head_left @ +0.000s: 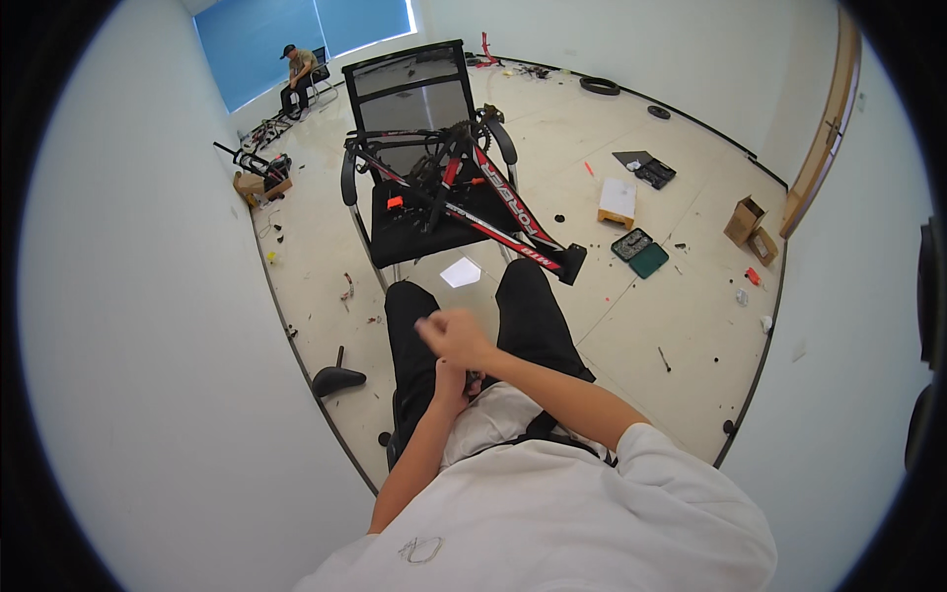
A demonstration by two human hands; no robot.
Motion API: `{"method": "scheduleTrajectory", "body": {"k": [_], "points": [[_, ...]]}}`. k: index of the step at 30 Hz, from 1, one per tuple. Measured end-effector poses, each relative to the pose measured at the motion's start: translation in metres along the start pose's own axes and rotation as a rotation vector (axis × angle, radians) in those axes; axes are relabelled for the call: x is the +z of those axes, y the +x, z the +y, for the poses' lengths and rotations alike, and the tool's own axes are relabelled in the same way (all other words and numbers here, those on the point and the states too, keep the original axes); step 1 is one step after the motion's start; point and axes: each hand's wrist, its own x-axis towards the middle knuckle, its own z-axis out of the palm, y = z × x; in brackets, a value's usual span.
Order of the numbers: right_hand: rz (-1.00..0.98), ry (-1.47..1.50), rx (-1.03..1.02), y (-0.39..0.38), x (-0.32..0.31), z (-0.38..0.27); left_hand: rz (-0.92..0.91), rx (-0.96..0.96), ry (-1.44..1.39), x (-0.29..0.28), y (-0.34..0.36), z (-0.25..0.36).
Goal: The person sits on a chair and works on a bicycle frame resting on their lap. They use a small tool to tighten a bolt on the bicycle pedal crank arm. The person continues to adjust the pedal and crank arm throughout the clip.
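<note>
Curling round a small dark object [472,378], the fingers of the left hand [452,383] keep it low in the lap, between the thighs and close to the shirt hem. Its kind is too hidden to tell; the lap probably serves as a steady place for it. The right hand [456,337] hangs above and just forward of the left, its fingers bent inward; whether they grip anything, I cannot tell.

Beyond the knees, a black armchair with a mesh back [412,102] faces the person and carries a black-and-red bicycle frame [509,202]. The frame lies slantwise, its head tube [570,264] jutting past the seat's front right corner, its crank end near the right armrest; the chair likely acts as a raised stand, within arm's reach. An orange-red piece [395,203] sits toward the seat's left edge.

On the floor to the right lie an open green tool case [648,260], a white-and-yellow box [618,200] and an open black tool case [655,175], presumably spread for easy access. Cardboard boxes [742,219] stand by the floor's right edge. A black saddle [338,382] lies near its left edge; at the far left, a person [300,71] sits before blue blinds [258,49].
</note>
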Motion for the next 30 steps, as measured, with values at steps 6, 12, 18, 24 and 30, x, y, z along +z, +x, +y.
{"method": "scheduleTrajectory", "body": {"k": [6,12,18,24,30], "points": [[-0.533,-0.408,-0.607,-0.056,-0.007,-0.051,0.074,-0.108,-0.168,0.002,-0.005,0.044],[-0.686,-0.509,-0.69,-0.062,-0.055,-0.044,-0.117,0.015,-0.258,0.002,-0.033,0.091],[-0.467,-0.485,-0.297,0.015,-0.104,-0.007,-0.34,0.074,-0.235,0.027,-0.046,0.08],[-0.582,0.028,-0.076,0.045,-0.11,-0.049,-0.573,0.041,-0.147,0.063,-0.063,0.054],[-0.544,0.115,0.016,0.021,-0.092,-0.095,-0.635,0.002,-0.043,0.066,-0.065,0.039]]}}
